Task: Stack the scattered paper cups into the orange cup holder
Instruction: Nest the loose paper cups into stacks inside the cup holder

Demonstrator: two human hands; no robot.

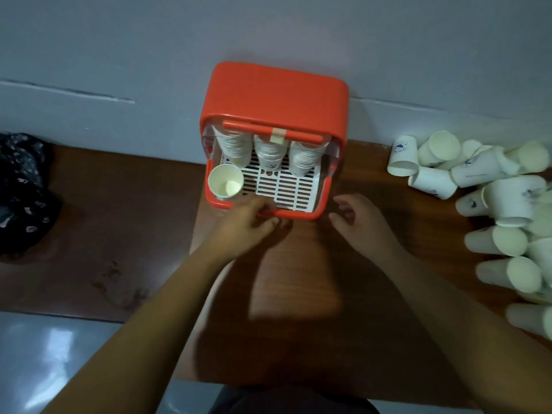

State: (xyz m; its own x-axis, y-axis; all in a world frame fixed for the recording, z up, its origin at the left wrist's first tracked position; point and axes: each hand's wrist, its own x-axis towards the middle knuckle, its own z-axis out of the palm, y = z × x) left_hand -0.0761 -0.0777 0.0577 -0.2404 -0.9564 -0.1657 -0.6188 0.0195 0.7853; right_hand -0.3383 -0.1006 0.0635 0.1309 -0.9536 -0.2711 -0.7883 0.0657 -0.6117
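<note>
While the left hand [251, 216] touches the orange cup holder [274, 94], right hand [355, 217] hovers, both grips slack

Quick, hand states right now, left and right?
Left hand: on the orange cup holder's front rim; grip cannot be told.
Right hand: open, holding nothing.

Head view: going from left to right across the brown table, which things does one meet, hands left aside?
dark patterned cloth → orange cup holder → pile of scattered paper cups
</note>
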